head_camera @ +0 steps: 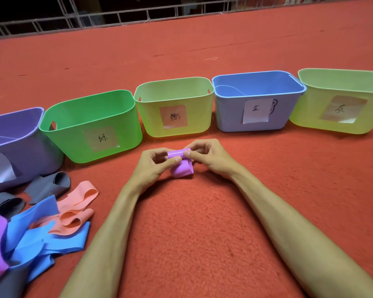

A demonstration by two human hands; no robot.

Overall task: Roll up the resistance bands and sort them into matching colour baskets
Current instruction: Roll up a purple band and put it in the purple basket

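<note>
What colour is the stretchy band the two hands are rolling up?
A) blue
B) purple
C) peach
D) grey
B: the left hand and the right hand both pinch a partly rolled purple resistance band.

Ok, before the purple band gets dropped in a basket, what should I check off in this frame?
1. Both hands hold the purple band: ok. The left hand and right hand pinch the roll.
2. Band fully rolled: not ok. A loose loop hangs under the roll.
3. Purple basket in view: ok. It is at the far left of the row, partly cut off by the frame.
4. Room inside that basket: cannot tell, its inside is mostly hidden.
5. Pile of loose bands clear of the hands: ok.
</note>
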